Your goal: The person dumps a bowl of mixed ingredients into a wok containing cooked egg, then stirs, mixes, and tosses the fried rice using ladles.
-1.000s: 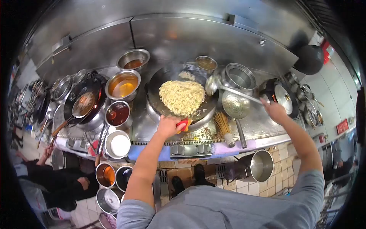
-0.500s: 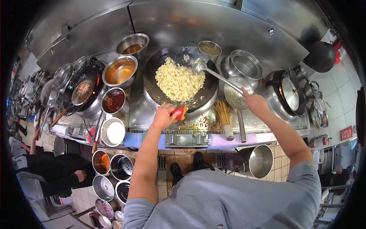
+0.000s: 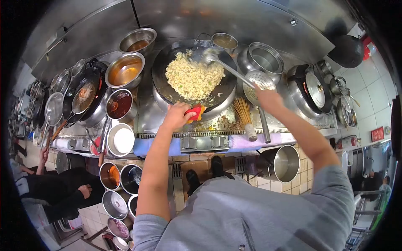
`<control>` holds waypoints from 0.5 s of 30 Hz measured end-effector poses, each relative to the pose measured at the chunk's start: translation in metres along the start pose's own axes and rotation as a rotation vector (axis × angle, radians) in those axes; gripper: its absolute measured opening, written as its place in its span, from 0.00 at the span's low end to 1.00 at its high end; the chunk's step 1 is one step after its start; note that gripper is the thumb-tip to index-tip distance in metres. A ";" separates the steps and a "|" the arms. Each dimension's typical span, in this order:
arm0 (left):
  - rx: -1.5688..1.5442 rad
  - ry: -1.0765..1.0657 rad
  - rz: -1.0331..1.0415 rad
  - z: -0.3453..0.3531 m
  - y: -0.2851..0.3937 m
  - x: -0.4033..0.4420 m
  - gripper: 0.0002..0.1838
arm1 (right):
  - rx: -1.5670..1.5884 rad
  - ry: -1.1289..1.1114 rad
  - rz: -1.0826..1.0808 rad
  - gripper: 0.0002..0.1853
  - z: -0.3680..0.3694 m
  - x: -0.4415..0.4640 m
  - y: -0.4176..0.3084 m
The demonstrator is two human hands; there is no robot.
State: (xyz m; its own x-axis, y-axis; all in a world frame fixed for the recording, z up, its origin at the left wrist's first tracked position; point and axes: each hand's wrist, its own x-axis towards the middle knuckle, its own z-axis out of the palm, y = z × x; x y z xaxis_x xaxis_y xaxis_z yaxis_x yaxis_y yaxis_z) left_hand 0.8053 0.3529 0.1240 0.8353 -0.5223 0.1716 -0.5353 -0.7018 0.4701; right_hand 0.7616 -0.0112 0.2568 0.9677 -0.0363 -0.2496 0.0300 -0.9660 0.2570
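Observation:
A large dark wok (image 3: pixel 161 69) sits on the stove in front of me, with a heap of fried rice (image 3: pixel 194 79) in it, pale yellow with green bits. My left hand (image 3: pixel 178 116) is closed round a red and yellow cloth (image 3: pixel 194 112) at the wok's near rim. With my right hand (image 3: pixel 268 99) I grip the handle of a long metal ladle (image 3: pixel 234 72). Its bowl, blurred by motion, is over the far right part of the wok, beside the rice. Below the ladle's handle lies a perforated strainer (image 3: pixel 258 85), and a bamboo brush (image 3: pixel 243 117) is next to it.
Left of the wok stand bowls of amber liquid (image 3: pixel 124 72), a pot of red sauce (image 3: pixel 119 104) and a pot of white powder (image 3: pixel 122 140). A lidded pot (image 3: pixel 315 90) is on the right burner. At far left, another person's hand (image 3: pixel 86 191) shows.
The ladle's bowl has shifted slightly left, and the rice heap has spread a little. My left hand still grips the cloth at the rim. The whole view has tilted slightly.

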 end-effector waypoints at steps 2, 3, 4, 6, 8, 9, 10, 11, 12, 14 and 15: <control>0.015 -0.050 0.024 0.001 0.000 0.000 0.18 | 0.584 0.040 0.055 0.27 0.045 0.059 -0.040; 0.012 -0.035 0.036 0.000 -0.003 0.001 0.18 | 0.587 0.037 -0.013 0.27 0.042 0.059 -0.071; 0.011 -0.027 0.051 -0.001 -0.004 0.001 0.19 | 0.595 0.030 -0.077 0.27 0.045 0.049 -0.103; 0.043 -0.061 0.013 -0.007 0.004 0.004 0.19 | 0.735 0.067 -0.102 0.25 0.078 0.020 -0.144; 0.073 -0.100 -0.013 -0.003 0.021 0.004 0.20 | 0.766 0.051 -0.090 0.26 0.091 -0.033 -0.150; 0.078 -0.014 0.008 0.003 0.033 0.000 0.21 | 0.781 0.068 -0.114 0.27 0.095 -0.055 -0.139; 0.083 0.079 0.031 0.005 0.039 0.001 0.22 | 0.793 0.091 -0.142 0.28 0.095 -0.072 -0.120; 0.056 0.112 0.118 0.015 0.031 0.006 0.22 | 0.846 0.117 -0.152 0.29 0.084 -0.085 -0.105; 0.064 0.106 0.126 0.021 0.026 0.011 0.22 | 0.902 0.130 -0.159 0.30 0.071 -0.105 -0.097; 0.061 -0.028 -0.076 0.034 0.024 0.021 0.23 | 0.878 0.065 -0.134 0.31 0.043 -0.145 -0.098; 0.054 -0.009 -0.101 0.039 0.029 0.022 0.22 | 0.866 0.040 -0.143 0.32 0.029 -0.166 -0.093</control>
State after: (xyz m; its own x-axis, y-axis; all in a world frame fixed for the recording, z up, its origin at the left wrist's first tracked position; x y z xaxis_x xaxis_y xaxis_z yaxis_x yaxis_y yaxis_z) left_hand 0.8028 0.3021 0.1075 0.8843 -0.4518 0.1177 -0.4546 -0.7758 0.4376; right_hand 0.5905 0.0773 0.2471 0.9778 0.0927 -0.1879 -0.0335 -0.8159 -0.5772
